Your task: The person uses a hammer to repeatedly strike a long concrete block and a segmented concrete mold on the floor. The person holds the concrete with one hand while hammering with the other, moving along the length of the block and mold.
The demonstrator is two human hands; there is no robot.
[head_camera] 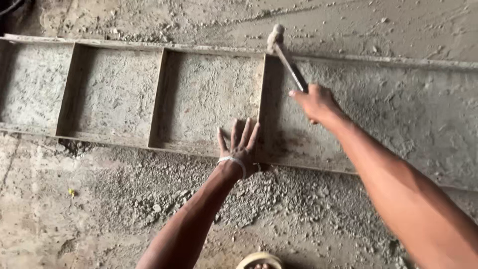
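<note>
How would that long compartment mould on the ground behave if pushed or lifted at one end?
The mould looks stiff: straight rails and square dividers, likely metal. It is probably heavy, being long and caked with grit, so a push would likely drag rather than slide. It lies flat, so tipping seems unlikely. The left hand presses on it while the right hand swings a hammer at its far rail.

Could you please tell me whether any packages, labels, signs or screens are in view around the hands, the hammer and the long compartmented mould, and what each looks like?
None in view: only the grey compartmented mould, the hammer and gravel-strewn ground.
</note>
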